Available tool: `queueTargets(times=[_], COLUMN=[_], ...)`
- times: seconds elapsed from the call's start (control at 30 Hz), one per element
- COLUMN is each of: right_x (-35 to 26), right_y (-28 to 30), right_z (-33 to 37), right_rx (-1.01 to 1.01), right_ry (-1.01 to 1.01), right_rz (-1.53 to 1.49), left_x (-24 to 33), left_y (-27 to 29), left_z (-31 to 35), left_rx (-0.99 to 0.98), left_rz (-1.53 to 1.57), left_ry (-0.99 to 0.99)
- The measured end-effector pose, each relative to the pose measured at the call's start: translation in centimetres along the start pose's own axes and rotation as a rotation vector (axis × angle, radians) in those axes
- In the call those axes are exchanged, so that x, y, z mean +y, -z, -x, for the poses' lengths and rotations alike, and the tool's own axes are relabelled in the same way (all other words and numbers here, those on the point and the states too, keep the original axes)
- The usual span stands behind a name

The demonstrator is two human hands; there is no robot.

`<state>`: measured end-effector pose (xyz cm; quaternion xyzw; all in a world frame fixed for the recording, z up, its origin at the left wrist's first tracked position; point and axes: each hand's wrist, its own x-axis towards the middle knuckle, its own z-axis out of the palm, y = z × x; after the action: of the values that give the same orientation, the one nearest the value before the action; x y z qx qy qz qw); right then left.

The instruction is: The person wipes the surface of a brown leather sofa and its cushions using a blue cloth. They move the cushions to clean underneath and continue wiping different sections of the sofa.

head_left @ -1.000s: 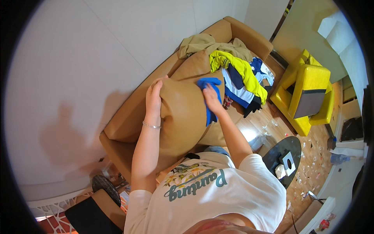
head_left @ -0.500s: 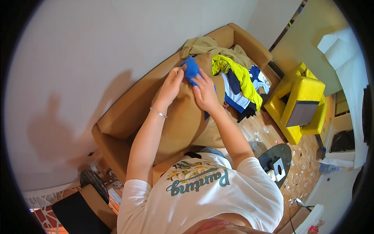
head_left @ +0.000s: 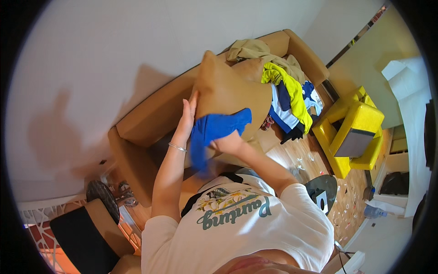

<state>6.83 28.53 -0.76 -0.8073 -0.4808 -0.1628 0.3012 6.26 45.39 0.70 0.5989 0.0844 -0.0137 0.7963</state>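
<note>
A tan cushion (head_left: 228, 91) stands tilted in front of me, one corner pointing up. My left hand (head_left: 187, 116) lies along its left edge, fingers stretched out and pressed flat against it. In my right hand (head_left: 229, 143) is a blue cloth (head_left: 219, 124), gripped with closed fingers at the cushion's lower front. Part of the cloth drapes over the cushion's face, and its lower end hangs down blurred by motion. The fingertips of my right hand are partly hidden by the cloth.
Behind the cushion runs a brown sofa (head_left: 153, 121) along the wall. Heaped clothes, including a yellow-green garment (head_left: 292, 96), lie at its right end. A yellow armchair (head_left: 351, 132) and a dark round stool (head_left: 326, 187) stand to the right. Scraps litter the wooden floor (head_left: 346, 205).
The right hand has pulled the blue cloth down from the cushion's upper part toward me. The cushion's top corner has come into view, and the left hand has shifted lower along its edge.
</note>
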Motion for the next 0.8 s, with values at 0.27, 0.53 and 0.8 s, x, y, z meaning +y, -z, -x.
queueTargets(times=[0.27, 0.53, 0.8], right_x=[7.8, 19.0, 8.2], right_y=[7.4, 10.8, 5.7], right_z=[-9.2, -4.8, 0.6], right_rx=[-0.132, 0.025, -0.099], right_ry=[-0.496, -0.623, -0.215], right_rz=[0.280, 0.408, 0.288], left_x=[-0.3, -0.7, -3.7], left_y=[-3.3, -2.8, -4.1], left_z=[0.1, 5.5, 5.2], left_rx=[-0.242, 0.064, 0.131], left_rz=[-0.428, -1.091, -0.958], left_ry=[-0.189, 0.025, -0.032])
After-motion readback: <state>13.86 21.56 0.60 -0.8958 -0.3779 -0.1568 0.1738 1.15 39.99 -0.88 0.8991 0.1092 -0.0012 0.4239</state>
